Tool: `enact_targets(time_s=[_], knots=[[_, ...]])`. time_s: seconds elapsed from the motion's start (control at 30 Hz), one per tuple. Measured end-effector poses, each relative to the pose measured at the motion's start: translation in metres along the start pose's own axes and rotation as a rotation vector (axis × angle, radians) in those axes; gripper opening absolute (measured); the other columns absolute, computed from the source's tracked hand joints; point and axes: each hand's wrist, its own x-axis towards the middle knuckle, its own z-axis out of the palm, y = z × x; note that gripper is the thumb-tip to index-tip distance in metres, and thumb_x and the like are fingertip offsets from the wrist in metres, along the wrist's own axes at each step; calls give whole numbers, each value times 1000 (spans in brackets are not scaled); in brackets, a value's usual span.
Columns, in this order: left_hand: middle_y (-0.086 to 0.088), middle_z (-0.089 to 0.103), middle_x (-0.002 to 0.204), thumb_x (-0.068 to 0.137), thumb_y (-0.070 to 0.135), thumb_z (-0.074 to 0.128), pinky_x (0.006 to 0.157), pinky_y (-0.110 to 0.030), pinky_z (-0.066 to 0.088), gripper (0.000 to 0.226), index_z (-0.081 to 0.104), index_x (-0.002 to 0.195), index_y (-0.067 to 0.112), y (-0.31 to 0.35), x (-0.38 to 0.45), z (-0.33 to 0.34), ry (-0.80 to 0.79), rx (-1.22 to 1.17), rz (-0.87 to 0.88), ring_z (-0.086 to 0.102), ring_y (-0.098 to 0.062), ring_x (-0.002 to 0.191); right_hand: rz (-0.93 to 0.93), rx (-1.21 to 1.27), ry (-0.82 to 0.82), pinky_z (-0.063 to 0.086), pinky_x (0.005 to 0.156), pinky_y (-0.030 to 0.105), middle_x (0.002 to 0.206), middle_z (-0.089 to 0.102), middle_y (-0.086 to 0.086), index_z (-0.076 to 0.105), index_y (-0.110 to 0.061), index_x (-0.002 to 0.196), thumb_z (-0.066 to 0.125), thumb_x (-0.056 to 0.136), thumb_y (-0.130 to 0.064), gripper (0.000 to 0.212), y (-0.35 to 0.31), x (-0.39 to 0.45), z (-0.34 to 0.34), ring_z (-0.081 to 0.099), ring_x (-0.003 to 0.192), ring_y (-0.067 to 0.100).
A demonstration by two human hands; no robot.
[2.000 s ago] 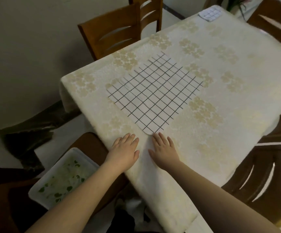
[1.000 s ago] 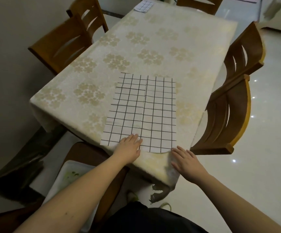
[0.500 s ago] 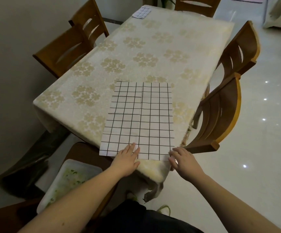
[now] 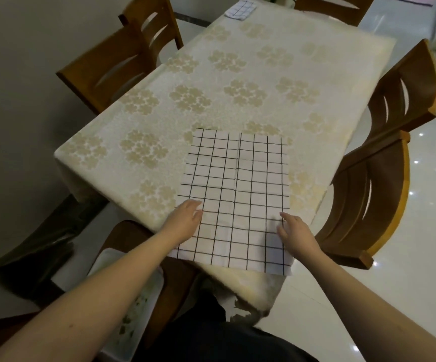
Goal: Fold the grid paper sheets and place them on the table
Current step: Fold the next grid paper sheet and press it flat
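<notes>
Setting: dining table (image 4: pixel 237 82) under a cream cloth with pale gold flower clusters, running from the lower centre of the frame to the top; white glossy floor at right; grey wall at left
Grid paper sheet (image 4: pixel 235 197): white with black squares, lying flat and unfolded at the near end of the table, lower centre of the frame; long axis runs away from the person toward the top; near edge juts past the table edge; faint creases cross its middle
Left hand (image 4: pixel 185 222): fingers straight and together, lying flat on the sheet's left edge; holds nothing
Right hand (image 4: pixel 296 235): fingers loosely spread, at the sheet's right edge near the lower corner; whether it touches or hovers I cannot tell
Folded grid paper (image 4: pixel 240 9): small stack at the far end, top centre of the frame
Chairs: wooden, two at upper left (image 4: pixel 112 66), two at right (image 4: pixel 368 192), one at the top edge
Tray (image 4: pixel 130 317): white, low at lower left, partly hidden by the left forearm
</notes>
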Motion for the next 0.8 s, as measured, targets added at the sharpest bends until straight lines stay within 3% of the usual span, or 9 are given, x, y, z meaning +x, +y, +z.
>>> enact_targets(time_s=[0.17,0.33,0.47,0.57,0.7,0.8], knots=[[-11,37,151,102,28,41,112,-36,31,47,39,146,10,-34,40,-31,113,-188,-262,40,-26,135,271,41,101,48,91,47,131,56,11,42,-20,142,36,97,-36,49,-7,51,-12,57,109,34],[-12,46,138,95,28,52,102,-41,45,43,52,136,14,-49,75,-39,120,-223,-393,52,-28,119,453,233,189,55,83,49,114,64,10,54,-22,128,45,94,-37,38,-8,93,-18,63,86,31],[-11,47,131,88,37,63,98,-39,47,42,58,124,17,-42,94,-37,126,-198,-498,50,-29,117,557,401,172,50,75,38,104,64,9,60,-12,118,54,95,-34,32,-19,102,-22,60,84,27],[-12,43,133,88,41,65,99,-40,46,41,61,121,17,-35,105,-36,142,-257,-595,47,-31,119,595,487,152,50,76,38,98,63,8,63,-11,109,61,93,-39,32,-23,106,-25,58,88,28],[-13,41,131,91,39,63,97,-40,46,24,70,105,22,-29,112,-33,156,-324,-669,44,-33,118,603,604,169,44,63,32,86,59,6,63,-9,106,69,87,-42,38,-26,106,-28,53,74,20],[-14,45,130,92,37,62,97,-45,47,25,66,108,19,-32,108,-31,195,-314,-629,46,-34,117,544,651,177,46,71,33,100,58,5,56,-10,116,71,86,-40,45,-26,102,-30,54,86,21]])
